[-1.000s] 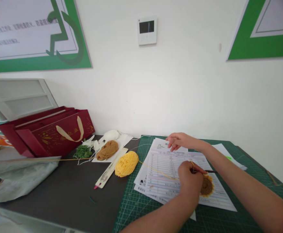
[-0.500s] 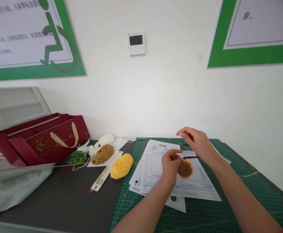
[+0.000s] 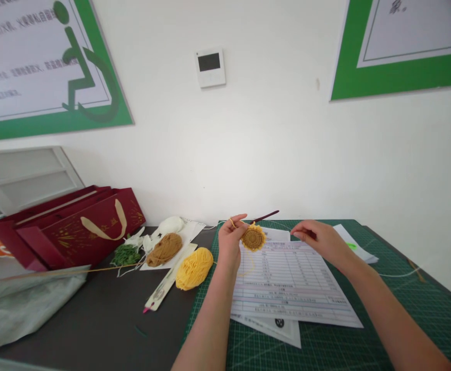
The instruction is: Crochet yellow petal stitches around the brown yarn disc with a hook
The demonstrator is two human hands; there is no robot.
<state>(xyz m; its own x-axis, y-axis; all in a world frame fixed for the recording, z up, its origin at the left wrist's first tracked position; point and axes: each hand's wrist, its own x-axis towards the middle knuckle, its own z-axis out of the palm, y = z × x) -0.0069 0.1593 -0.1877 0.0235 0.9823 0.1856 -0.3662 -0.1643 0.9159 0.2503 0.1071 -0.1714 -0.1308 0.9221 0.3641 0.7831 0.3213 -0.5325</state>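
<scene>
Observed clamped between thumb and fingers of the left hand (image 3: 230, 242), in the lower half, just right of centre: crocheted disc (image 3: 253, 238), with hook (image 3: 264, 217) slanting above. Unable to confirm anything within the nearly closed fingertips of the right hand (image 3: 320, 241), apart from the disc. Judged well advanced, with brown centre formed and yellow edging evident; unable to determine remaining work.

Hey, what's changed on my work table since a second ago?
Your left hand moved left and farther up the papers, still holding the crocheted piece. Your right hand shifted right. The yellow yarn, brown yarn and red bag stayed put.
</scene>
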